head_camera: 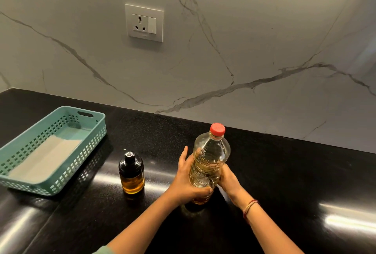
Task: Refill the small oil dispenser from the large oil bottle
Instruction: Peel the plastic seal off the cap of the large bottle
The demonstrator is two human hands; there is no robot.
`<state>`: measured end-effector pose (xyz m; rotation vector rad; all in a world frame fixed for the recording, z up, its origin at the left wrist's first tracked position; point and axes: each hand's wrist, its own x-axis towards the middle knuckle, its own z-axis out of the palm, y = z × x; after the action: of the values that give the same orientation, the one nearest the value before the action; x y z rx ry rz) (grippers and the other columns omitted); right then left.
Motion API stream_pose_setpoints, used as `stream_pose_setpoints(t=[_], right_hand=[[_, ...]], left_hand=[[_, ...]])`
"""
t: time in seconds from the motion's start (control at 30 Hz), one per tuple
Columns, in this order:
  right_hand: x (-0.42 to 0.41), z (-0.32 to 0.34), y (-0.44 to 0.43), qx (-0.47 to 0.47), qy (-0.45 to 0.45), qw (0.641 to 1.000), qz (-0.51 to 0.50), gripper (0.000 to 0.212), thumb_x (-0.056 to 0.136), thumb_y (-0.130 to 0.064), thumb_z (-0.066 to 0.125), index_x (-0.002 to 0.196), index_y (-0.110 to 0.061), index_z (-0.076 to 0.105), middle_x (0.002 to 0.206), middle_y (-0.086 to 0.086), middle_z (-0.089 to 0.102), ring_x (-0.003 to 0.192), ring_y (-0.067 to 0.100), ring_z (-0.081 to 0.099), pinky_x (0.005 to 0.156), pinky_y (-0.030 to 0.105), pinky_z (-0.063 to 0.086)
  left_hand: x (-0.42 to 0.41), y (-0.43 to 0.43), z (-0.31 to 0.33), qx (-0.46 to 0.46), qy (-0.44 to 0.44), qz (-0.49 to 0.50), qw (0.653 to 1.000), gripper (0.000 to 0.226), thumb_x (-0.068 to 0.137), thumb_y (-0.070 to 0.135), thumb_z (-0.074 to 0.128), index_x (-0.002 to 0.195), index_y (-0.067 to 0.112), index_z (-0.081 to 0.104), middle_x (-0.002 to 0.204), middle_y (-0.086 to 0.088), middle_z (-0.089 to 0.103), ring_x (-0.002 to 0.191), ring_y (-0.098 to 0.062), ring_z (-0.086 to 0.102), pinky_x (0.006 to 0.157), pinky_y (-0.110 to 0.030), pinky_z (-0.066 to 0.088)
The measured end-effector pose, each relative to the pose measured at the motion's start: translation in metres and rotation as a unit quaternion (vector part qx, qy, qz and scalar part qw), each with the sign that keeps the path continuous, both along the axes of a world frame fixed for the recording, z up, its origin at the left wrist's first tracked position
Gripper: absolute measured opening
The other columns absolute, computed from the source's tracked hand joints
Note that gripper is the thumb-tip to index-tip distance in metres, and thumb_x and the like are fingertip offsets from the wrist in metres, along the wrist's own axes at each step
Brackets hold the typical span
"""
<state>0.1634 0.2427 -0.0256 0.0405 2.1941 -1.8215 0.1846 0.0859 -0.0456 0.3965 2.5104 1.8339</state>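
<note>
**Veined Marble Wall Above a Black Surface**

A pale wall [264, 30] with grey marble veins filled the upper view from 9 to 3 o'clock. A white socket plate [144, 23] with one switch sat on it toward 11 o'clock. Below, a glossy black surface [305, 172] caught bright streaks of light at 4 and 8 o'clock.

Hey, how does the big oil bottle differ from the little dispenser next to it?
The large oil bottle is clear with a red cap; the small oil dispenser is dark-tinted with a black top. The bottle is much taller and slimmer; the dispenser is short and squat. The left hand and right hand grip the bottle, while the dispenser stands untouched on the black counter. Both are closed and hold oil.
</note>
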Motion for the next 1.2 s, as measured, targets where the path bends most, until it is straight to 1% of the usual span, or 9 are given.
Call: stream_pose_setpoints(t=[0.13, 0.3, 0.53, 0.63, 0.8, 0.9, 1.0, 1.1, 1.2], right_hand=[[-0.005, 0.029, 0.008, -0.06, 0.041, 0.997, -0.019, 0.06, 0.103, -0.034, 0.018, 0.094, -0.012, 0.073, 0.097, 0.013, 0.073, 0.101, 0.022, 0.066, 0.084, 0.027, 0.05], [-0.011, 0.045, 0.013, -0.073, 0.076, 0.994, 0.009, 0.07, 0.097, -0.049, 0.016, 0.091, -0.016, 0.077, 0.104, 0.008, 0.073, 0.104, 0.016, 0.066, 0.085, 0.02, 0.052], [0.0, 0.004, 0.006, 0.053, 0.032, 0.996, 0.062, 0.069, 0.083, -0.072, 0.035, 0.124, -0.02, 0.052, 0.129, 0.007, 0.056, 0.111, 0.013, 0.052, 0.1, 0.031, 0.04], [-0.008, 0.019, 0.001, 0.026, 0.021, 0.999, 0.004, 0.056, 0.096, -0.053, 0.023, 0.105, -0.017, 0.065, 0.114, 0.006, 0.067, 0.111, 0.017, 0.059, 0.099, 0.034, 0.043], [-0.018, 0.055, 0.004, -0.048, 0.057, 0.996, 0.053, 0.095, 0.062, -0.091, 0.035, 0.095, -0.012, 0.075, 0.105, -0.002, 0.073, 0.104, 0.009, 0.066, 0.084, 0.02, 0.053], [-0.022, 0.045, 0.002, -0.075, 0.027, 0.995, 0.059, 0.065, 0.08, -0.074, 0.037, 0.106, -0.026, 0.07, 0.108, -0.005, 0.072, 0.111, 0.013, 0.063, 0.091, 0.025, 0.053], [-0.019, 0.025, -0.002, -0.021, -0.008, 0.999, 0.049, 0.03, 0.103, -0.022, 0.034, 0.131, -0.023, 0.045, 0.127, 0.002, 0.057, 0.128, 0.031, 0.049, 0.099, 0.035, 0.046], [-0.01, 0.022, -0.007, -0.024, -0.039, 0.997, 0.057, 0.045, 0.102, -0.033, 0.033, 0.14, -0.01, 0.037, 0.141, 0.016, 0.046, 0.131, 0.034, 0.043, 0.098, 0.037, 0.041], [-0.022, 0.036, -0.014, -0.064, -0.026, 0.997, 0.046, 0.038, 0.097, -0.044, 0.038, 0.118, -0.017, 0.054, 0.124, 0.017, 0.059, 0.107, 0.015, 0.064, 0.088, 0.027, 0.052]], left_hand=[[0.001, 0.0, 0.001, 0.002, 0.002, -0.007, 1.0, 0.1, 0.055, 0.047, 0.079, 0.123, 0.08, 0.013, 0.153, 0.025, -0.007, 0.15, -0.015, -0.004, 0.121, -0.042, 0.014], [0.0, -0.001, -0.001, 0.016, -0.007, -0.009, 1.0, 0.104, 0.055, 0.047, 0.08, 0.125, 0.079, 0.01, 0.16, 0.009, -0.004, 0.149, -0.014, 0.002, 0.12, -0.04, 0.016], [-0.004, -0.001, -0.009, 0.041, -0.045, 0.009, 0.998, 0.122, 0.053, 0.039, 0.083, 0.151, 0.035, 0.011, 0.151, 0.006, 0.022, 0.135, 0.007, 0.031, 0.111, -0.025, 0.035], [-0.005, -0.001, -0.011, 0.037, -0.046, 0.004, 0.998, 0.124, 0.054, 0.041, 0.084, 0.151, 0.036, 0.007, 0.152, 0.009, 0.018, 0.138, 0.003, 0.027, 0.109, -0.019, 0.03], [-0.005, -0.003, -0.013, 0.045, -0.051, -0.007, 0.998, 0.126, 0.056, 0.041, 0.085, 0.151, 0.039, 0.002, 0.153, 0.012, 0.013, 0.131, 0.015, 0.023, 0.097, -0.003, 0.024], [-0.006, -0.003, -0.013, 0.045, -0.044, -0.006, 0.998, 0.126, 0.056, 0.04, 0.086, 0.151, 0.04, 0.002, 0.152, 0.013, 0.014, 0.13, 0.023, 0.018, 0.095, 0.003, 0.026], [-0.006, -0.002, -0.014, 0.041, -0.04, 0.007, 0.998, 0.125, 0.056, 0.039, 0.087, 0.15, 0.041, 0.004, 0.153, 0.013, 0.016, 0.135, 0.015, 0.022, 0.107, -0.012, 0.031], [-0.006, -0.001, -0.014, 0.039, -0.035, 0.013, 0.999, 0.125, 0.056, 0.037, 0.087, 0.15, 0.041, 0.005, 0.152, 0.013, 0.017, 0.139, 0.001, 0.027, 0.114, -0.032, 0.033], [-0.006, -0.002, -0.016, 0.037, -0.033, 0.008, 0.999, 0.125, 0.056, 0.041, 0.086, 0.15, 0.042, 0.003, 0.152, 0.012, 0.016, 0.14, -0.002, 0.026, 0.113, -0.029, 0.031]])
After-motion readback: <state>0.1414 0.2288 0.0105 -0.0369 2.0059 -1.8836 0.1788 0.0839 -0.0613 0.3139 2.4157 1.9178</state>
